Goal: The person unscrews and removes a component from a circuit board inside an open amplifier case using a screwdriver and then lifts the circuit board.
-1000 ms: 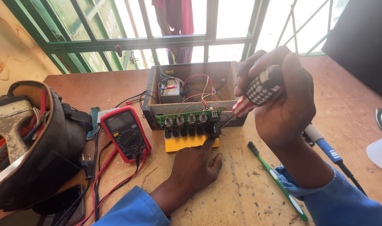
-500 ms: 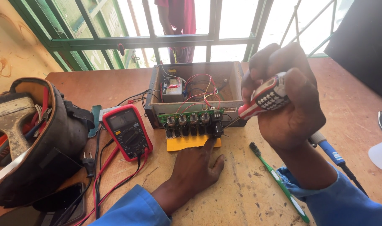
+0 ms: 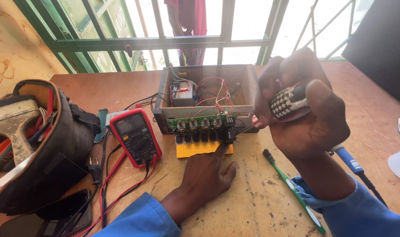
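My right hand [image 3: 303, 114] is closed around the checkered black-and-white handle of a screwdriver [image 3: 287, 103], whose tip reaches toward the right end of a green circuit board [image 3: 202, 120] with a row of black knobs. That board fronts an open wooden box [image 3: 208, 72] full of red and white wires. My left hand [image 3: 207, 173] lies flat on the table, its fingertips pressing a yellow plate [image 3: 195, 150] under the knobs.
A red multimeter [image 3: 135, 137] with red and black leads lies left of the box. A black tool bag [image 3: 31, 140] sits far left, a phone [image 3: 46, 217] below it. A green toothbrush [image 3: 292, 188] and a blue-handled soldering iron [image 3: 351, 161] lie right. A person stands beyond the green window bars.
My right hand has tilted and lowered the screwdriver, bringing its tip down to the right end of the board. My left hand has stayed on the yellow plate.
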